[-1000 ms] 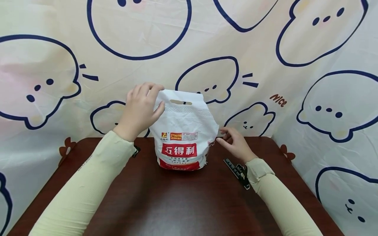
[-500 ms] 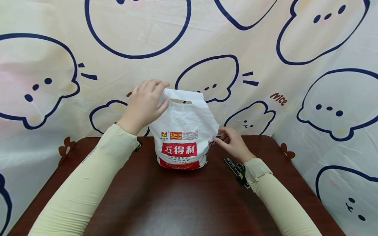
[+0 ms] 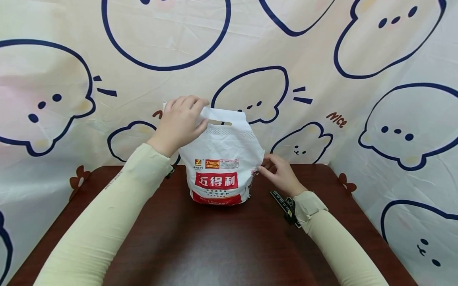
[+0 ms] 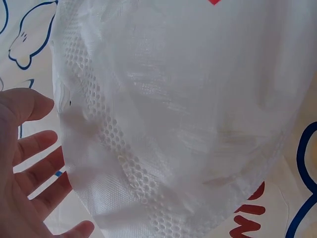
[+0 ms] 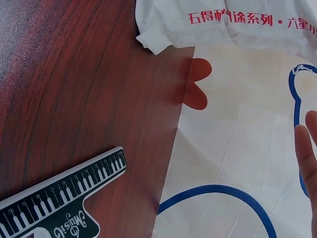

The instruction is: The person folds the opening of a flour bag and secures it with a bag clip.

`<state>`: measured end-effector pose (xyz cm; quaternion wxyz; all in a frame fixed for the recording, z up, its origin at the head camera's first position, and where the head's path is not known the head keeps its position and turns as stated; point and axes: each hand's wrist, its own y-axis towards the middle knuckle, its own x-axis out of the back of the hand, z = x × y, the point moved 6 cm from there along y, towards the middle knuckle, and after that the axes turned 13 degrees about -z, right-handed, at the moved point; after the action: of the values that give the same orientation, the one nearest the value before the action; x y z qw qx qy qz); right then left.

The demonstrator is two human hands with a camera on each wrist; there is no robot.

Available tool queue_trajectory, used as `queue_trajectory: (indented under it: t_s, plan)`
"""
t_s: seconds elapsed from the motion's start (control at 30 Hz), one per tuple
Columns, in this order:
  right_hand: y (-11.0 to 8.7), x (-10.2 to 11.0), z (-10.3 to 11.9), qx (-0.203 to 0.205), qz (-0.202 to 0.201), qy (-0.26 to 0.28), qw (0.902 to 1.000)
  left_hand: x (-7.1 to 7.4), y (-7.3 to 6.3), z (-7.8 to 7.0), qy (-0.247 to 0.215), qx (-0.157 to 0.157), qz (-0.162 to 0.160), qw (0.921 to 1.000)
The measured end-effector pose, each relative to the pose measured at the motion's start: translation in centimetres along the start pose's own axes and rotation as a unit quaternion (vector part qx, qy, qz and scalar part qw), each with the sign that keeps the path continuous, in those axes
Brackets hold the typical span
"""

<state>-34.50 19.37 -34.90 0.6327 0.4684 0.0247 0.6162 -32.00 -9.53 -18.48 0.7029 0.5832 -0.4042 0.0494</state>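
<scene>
A white flour-type bag with red printed panels and a cut-out handle slot stands upright on the table. My left hand is at its upper left corner, fingers over the top edge and thumb in front. In the left wrist view the loosely spread fingers lie right along the bag's top band. My right hand is at the bag's right side, thumb and fingertips close to its frayed corner. The right wrist view shows only some straight fingers at the edge. Nearest that wrist lies a black music clip.
The dark reddish-brown wooden table ends at a cloth backdrop with blue cartoon outlines, which also hangs at the sides. In the right wrist view, the clip's piano-key edge and "Music" lettering show on the tabletop.
My left hand has slid right along the bag's top, and the bag's left corner now shows beyond it. My right hand has shifted slightly left. The bag stays in place.
</scene>
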Motion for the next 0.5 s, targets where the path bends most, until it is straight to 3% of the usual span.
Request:
queue_trajectory:
  t_s: [0.5]
  plan:
    - [0.05,0.16,0.22,0.004,-0.015,0.0,0.9999,-0.81,0.77,-0.06,0.002,-0.004,0.025,0.9997]
